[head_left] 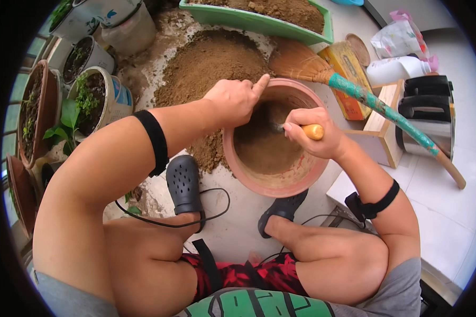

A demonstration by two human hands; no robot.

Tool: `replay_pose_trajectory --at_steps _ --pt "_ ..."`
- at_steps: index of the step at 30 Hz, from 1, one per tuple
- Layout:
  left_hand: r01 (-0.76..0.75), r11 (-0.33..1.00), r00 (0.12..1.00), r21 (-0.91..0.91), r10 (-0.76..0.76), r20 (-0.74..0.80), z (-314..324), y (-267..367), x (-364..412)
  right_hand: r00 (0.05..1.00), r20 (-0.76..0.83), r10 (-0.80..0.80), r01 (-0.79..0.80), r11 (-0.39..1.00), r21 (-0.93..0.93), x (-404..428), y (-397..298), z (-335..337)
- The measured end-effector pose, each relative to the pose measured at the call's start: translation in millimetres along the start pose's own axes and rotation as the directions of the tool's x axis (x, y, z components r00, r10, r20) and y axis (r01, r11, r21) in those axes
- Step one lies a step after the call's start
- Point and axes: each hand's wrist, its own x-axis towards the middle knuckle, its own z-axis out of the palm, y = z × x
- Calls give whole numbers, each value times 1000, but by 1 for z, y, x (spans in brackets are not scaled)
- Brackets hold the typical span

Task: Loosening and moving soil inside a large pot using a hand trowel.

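Note:
A pink plastic pot (277, 193) stands on the floor between my feet, with brown soil (265, 146) inside. My left hand (238, 97) is at its far left rim, the index finger stretched along the edge and the other fingers bent over it. My right hand (311, 130) grips a small hand tool by its rounded wooden handle (313, 132) over the pot's right side. Only a bit of metal shows below that fist; the tool's working end is hidden. Behind the pot and to its left lies a heap of loose brown soil (210, 63).
A green planter trough (258, 21) holds soil at the back. A straw broom (301, 65) with a teal-wrapped handle slants across a yellow box (349, 83), a wooden box (388, 138) and a metal pot (424, 130). Potted plants (103, 103) line the left. A black cable (174, 226) loops near my feet.

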Motion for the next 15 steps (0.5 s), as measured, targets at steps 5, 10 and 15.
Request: replay_pose_trajectory --at_steps 5,10,15 --pt "5 997 998 -80 -10 -64 -4 6 14 995 -101 21 -8 992 126 19 -13 -13" --pt "56 986 986 -157 -79 -146 14 13 33 995 -43 -91 95 989 110 26 2 -8" --pt "82 926 958 -370 -175 -226 31 15 33 989 -138 -48 65 991 120 34 8 -11"
